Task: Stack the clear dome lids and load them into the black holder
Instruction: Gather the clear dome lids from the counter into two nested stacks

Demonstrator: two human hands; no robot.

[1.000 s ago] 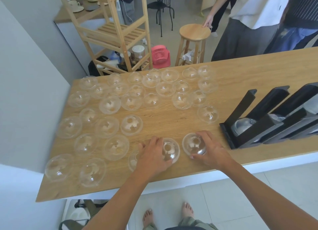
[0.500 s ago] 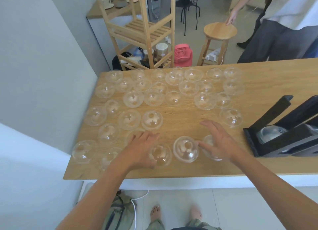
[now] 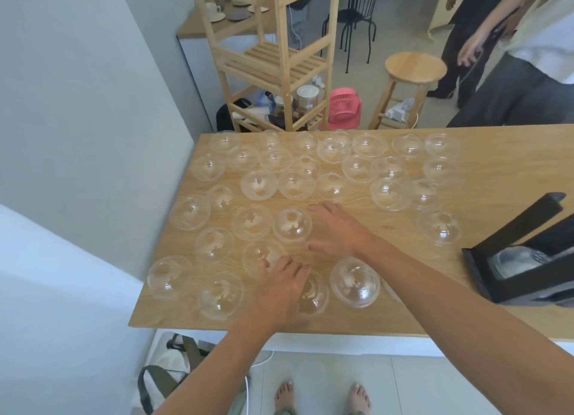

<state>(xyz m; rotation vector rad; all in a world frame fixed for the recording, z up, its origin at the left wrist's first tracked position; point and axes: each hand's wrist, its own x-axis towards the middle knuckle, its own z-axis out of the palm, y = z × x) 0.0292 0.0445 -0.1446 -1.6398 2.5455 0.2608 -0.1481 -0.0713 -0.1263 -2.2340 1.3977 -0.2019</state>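
Head view: dozens of clear lids [image 3: 355,282] spread dome-up over the wooden table [image 3: 484,166], black holder [image 3: 528,259] at right edge, some lids already inside. Left hand [image 3: 281,285] flat, fingers apart, over one lid near the front edge. Right hand [image 3: 337,231] spread, empty, just beside another lid [image 3: 292,225]. Risk: knocking front-row lids off the edge, or crushing thin plastic.

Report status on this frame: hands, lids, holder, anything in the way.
Left hand flat over a near-edge lid, grip unclear. Right hand open, empty, beside a dome lid. Black holder holds some lids. Nothing blocking.
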